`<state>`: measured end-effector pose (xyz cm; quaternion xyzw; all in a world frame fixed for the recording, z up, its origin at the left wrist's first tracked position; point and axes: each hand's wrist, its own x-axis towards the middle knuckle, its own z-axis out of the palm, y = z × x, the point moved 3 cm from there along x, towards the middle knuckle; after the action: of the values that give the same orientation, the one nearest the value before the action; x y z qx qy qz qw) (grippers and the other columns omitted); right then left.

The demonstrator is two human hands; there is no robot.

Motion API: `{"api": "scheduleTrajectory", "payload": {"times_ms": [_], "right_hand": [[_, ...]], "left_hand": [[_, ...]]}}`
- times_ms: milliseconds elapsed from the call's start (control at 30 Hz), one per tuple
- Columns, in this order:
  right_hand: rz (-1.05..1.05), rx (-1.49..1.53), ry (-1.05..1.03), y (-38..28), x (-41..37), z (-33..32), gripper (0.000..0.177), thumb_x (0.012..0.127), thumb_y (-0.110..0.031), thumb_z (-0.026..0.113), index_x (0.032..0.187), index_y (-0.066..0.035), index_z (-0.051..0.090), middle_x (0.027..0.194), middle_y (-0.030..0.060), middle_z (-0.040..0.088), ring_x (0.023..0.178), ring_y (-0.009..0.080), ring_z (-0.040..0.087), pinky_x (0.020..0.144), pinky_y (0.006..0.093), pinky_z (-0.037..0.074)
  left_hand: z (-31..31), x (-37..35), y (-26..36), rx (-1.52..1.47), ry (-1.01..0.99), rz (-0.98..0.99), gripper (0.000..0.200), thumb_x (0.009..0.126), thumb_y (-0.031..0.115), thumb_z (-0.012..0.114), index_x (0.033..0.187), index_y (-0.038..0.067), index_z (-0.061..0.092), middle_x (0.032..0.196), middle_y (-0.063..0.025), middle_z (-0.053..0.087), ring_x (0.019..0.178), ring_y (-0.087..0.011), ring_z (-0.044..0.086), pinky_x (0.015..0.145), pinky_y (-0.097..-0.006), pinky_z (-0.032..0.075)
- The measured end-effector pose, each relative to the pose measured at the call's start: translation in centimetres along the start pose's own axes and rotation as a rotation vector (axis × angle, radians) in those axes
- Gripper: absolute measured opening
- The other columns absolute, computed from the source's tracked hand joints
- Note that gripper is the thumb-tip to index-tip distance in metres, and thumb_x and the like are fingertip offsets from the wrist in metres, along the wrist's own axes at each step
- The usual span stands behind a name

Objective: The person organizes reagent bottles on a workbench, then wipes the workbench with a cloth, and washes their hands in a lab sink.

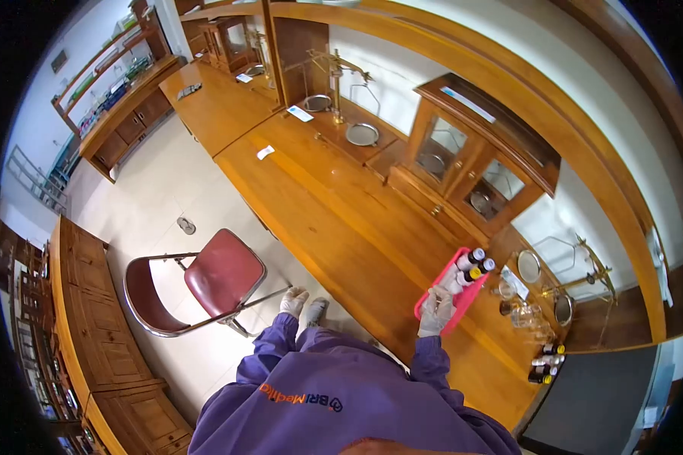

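My right hand [436, 309], in a thin whitish glove, is at the near side of a pink tray [454, 324] on the wooden table. Its fingers are bent together over the tray; what they grip, if anything, is hidden. Several bottles with white or yellow caps lie in the tray, among them a white bottle [463, 262] and a dark one with a yellow band [476, 271]. My left hand [293, 301], gloved too, hangs low beside the red folding chair [225, 274], away from the table. Its fingers look loosely apart, holding nothing.
Glassware [526, 315] and more small bottles [546, 364] stand to the tray's right. Brass balance scales [337, 91] and a glass-fronted wooden cabinet [478, 144] line the table's back. A paper slip [266, 152] lies farther left. Wooden cupboards [103, 318] stand behind the chair.
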<state>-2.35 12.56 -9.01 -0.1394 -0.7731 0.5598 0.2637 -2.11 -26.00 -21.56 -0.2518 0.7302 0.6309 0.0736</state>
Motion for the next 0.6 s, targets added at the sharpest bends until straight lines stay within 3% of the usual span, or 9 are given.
{"api": "scheduleTrajectory", "payload": {"times_ms": [100,133,167,233,333,400,467,533,600], "right_hand": [[-0.108,-0.004,0.066,0.1,0.2,5.3,0.007,0.077,-0.003,0.055,0.083,-0.002,0.053,0.086,0.0091,0.056,0.08,0.0169,0.053,0.074,0.0276,0.043],[-0.142,-0.004,0.08,-0.3,0.3,7.3,0.007,0.076,-0.004,0.057,0.082,-0.002,0.053,0.083,0.01,0.057,0.079,0.0182,0.053,0.073,0.028,0.043],[-0.127,-0.043,0.061,-0.9,0.1,9.1,0.007,0.076,-0.003,0.056,0.081,-0.001,0.053,0.084,0.0105,0.057,0.08,0.0189,0.054,0.074,0.0288,0.043],[-0.112,-0.03,0.005,-1.2,-0.2,13.1,0.005,0.076,-0.002,0.055,0.081,-0.002,0.053,0.084,0.0108,0.057,0.081,0.0197,0.054,0.076,0.0294,0.043],[-0.096,-0.072,-0.088,-2.1,-0.6,17.9,0.007,0.077,0.0,0.053,0.083,-0.003,0.054,0.087,0.0112,0.057,0.084,0.0213,0.053,0.079,0.0304,0.041],[-0.075,-0.073,-0.126,-4.4,-1.2,20.1,0.01,0.076,0.002,0.052,0.085,-0.003,0.054,0.089,0.0113,0.056,0.086,0.0217,0.053,0.08,0.0306,0.041],[-0.132,-0.125,-0.151,-5.4,-1.5,21.4,0.016,0.075,0.005,0.051,0.088,-0.004,0.054,0.09,0.01,0.056,0.086,0.0214,0.054,0.078,0.0303,0.043],[-0.117,-0.196,-0.163,-5.0,-2.1,21.5,0.018,0.075,0.006,0.05,0.088,-0.005,0.054,0.091,0.009,0.056,0.085,0.021,0.054,0.076,0.03,0.044],[-0.02,-0.175,-0.102,-3.8,-2.4,21.3,0.019,0.074,0.007,0.05,0.088,-0.005,0.054,0.091,0.009,0.056,0.085,0.0205,0.054,0.075,0.0293,0.044]], "left_hand": [[-4.2,5.7,3.3,-0.019,0.112,0.147,0.027,0.076,0.012,0.058,0.099,-0.002,0.051,0.088,-0.0084,0.059,0.079,-0.0178,0.056,0.073,-0.0275,0.045],[-5.6,7.1,7.2,-0.038,0.112,0.015,0.016,0.077,0.009,0.054,0.09,0.0,0.051,0.081,-0.0065,0.056,0.073,-0.0177,0.053,0.068,-0.0275,0.044],[-9.7,16.9,-0.8,-0.067,0.162,0.214,0.019,0.075,0.002,0.057,0.093,0.0,0.052,0.088,-0.0066,0.058,0.08,-0.0142,0.055,0.072,-0.0256,0.044],[-13.0,24.9,1.2,-0.777,0.171,0.332,0.009,0.078,0.001,0.045,0.072,0.007,0.048,0.071,-0.0063,0.05,0.071,-0.0198,0.049,0.066,-0.0301,0.043],[-16.9,28.6,13.7,0.012,0.296,0.412,0.009,0.076,-0.004,0.048,0.072,0.004,0.049,0.073,-0.0049,0.052,0.07,-0.013,0.049,0.067,-0.024,0.045],[-19.6,37.5,13.5,0.061,0.314,0.423,0.007,0.08,0.003,0.046,0.08,0.002,0.052,0.077,-0.0051,0.054,0.072,-0.0114,0.049,0.066,-0.0217,0.043],[-22.3,51.7,8.4,-0.843,0.174,0.268,0.015,0.079,0.009,0.049,0.09,0.001,0.057,0.083,-0.0071,0.061,0.073,-0.0176,0.056,0.072,-0.0264,0.045],[-20.3,49.5,16.6,0.364,0.359,0.309,0.019,0.076,0.015,0.052,0.086,0.002,0.06,0.082,-0.0117,0.062,0.076,-0.0229,0.058,0.071,-0.0303,0.046],[-19.0,49.8,20.1,0.723,0.367,0.175,0.022,0.072,0.022,0.056,0.083,0.004,0.063,0.081,-0.0164,0.062,0.08,-0.0281,0.06,0.07,-0.0342,0.047]]}}
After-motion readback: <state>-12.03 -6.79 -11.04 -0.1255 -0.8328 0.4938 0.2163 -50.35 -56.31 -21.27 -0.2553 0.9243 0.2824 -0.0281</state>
